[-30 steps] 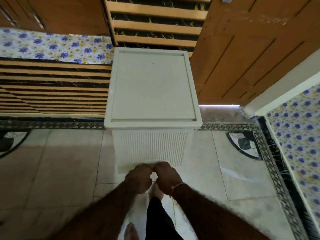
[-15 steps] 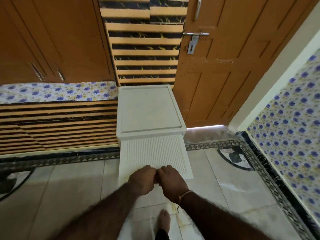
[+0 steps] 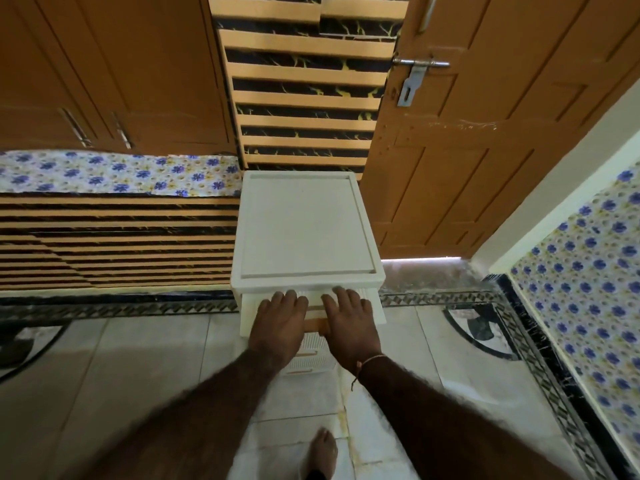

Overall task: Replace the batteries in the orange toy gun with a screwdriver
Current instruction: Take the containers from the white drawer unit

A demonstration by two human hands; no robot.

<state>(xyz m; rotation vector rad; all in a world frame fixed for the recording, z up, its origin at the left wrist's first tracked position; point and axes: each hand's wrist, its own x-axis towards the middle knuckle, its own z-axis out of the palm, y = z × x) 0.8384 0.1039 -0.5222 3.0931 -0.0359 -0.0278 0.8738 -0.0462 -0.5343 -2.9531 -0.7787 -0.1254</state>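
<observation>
A: Where is the orange toy gun?

B: It is not in view. The nearest thing to it is the top drawer (image 3: pixel 375 308) of a white plastic drawer unit (image 3: pixel 306 233), which stands out a little from under the unit's top. What lies inside is hidden by the hands, so I cannot tell what it holds.

A: How are the hands placed?

B: The left hand (image 3: pixel 281 322) and right hand (image 3: pixel 349 323) lie side by side, palms down, on the front of that drawer. The fingers are straight and slightly spread, with the tips at the drawer's upper edge just under the unit's top. Neither hand grips anything. Between them shows a tan handle (image 3: pixel 316 325). A thin thread band (image 3: pixel 367 361) circles the right wrist.

A: And below the hands?

B: Lower drawers with tan handles show between the forearms, perhaps two, though the arms cover most of them. A bare foot (image 3: pixel 323 452) stands on the tiled floor (image 3: pixel 104 368) near the bottom edge.

A: Around the unit?

B: It stands against a striped wall panel (image 3: pixel 304 98). To the right is a wooden door (image 3: pixel 502 150) with a metal latch (image 3: pixel 414 76). To the left are wooden cupboard doors (image 3: pixel 104 64) above a blue floral sheet (image 3: pixel 114 173). Another floral surface (image 3: pixel 588 289) fills the right edge.
</observation>
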